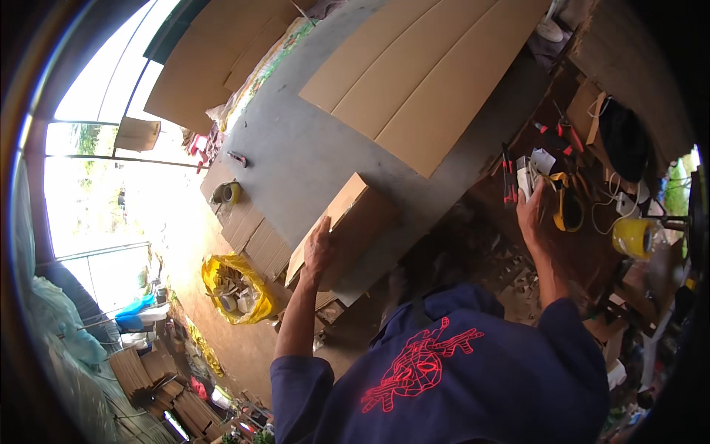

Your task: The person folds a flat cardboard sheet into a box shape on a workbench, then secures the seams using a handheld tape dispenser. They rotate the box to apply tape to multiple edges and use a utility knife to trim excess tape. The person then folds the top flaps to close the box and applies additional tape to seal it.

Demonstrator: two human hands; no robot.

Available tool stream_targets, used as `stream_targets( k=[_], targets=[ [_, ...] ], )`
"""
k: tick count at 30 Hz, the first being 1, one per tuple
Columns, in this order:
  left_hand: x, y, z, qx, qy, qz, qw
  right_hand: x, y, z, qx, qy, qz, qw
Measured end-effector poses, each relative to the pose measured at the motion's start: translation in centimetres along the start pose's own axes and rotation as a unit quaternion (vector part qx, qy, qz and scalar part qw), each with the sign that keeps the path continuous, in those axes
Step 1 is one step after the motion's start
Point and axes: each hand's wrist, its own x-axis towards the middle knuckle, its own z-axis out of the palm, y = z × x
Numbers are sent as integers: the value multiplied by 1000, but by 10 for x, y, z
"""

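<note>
My left hand (319,246) grips the upper edge of a narrow folded cardboard box (366,218), which stands tilted on the grey tabletop (285,159). Out to the right, my right hand (534,211) closes its fingers round a small white, box-shaped object (524,176) on the brown side table; its exact kind is unclear. Beside that hand lie red-and-black pliers or cutters (509,177) and yellow-handled scissors (568,207). A large creased cardboard sheet (429,74) lies flat on the far part of the tabletop.
A yellow bag of scraps (240,290) stands left of the table. Tape rolls (226,194) and a small cutter (237,158) sit near its left edge. A yellow tape roll (633,237) hangs on a holder at the right. Cardboard scraps litter the floor (521,277).
</note>
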Motion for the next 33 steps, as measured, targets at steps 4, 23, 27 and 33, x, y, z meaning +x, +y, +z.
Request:
stream_targets(
  k=[4, 23, 27, 33],
  targets=[
    [8, 1, -1, 5, 18, 39, 999, 14, -71, -32, 79, -116, -19, 990],
    [68, 95, 11, 12, 38, 230, 972, 26, -61, 24, 72, -138, 43, 987],
    [71, 95, 16, 48, 38, 236, 970, 19, -57, 37, 103, -174, 104, 974],
    [74, 92, 23, 81, 24, 247, 965, 12, -52, 50, 73, -105, 79, 989]
  ],
)
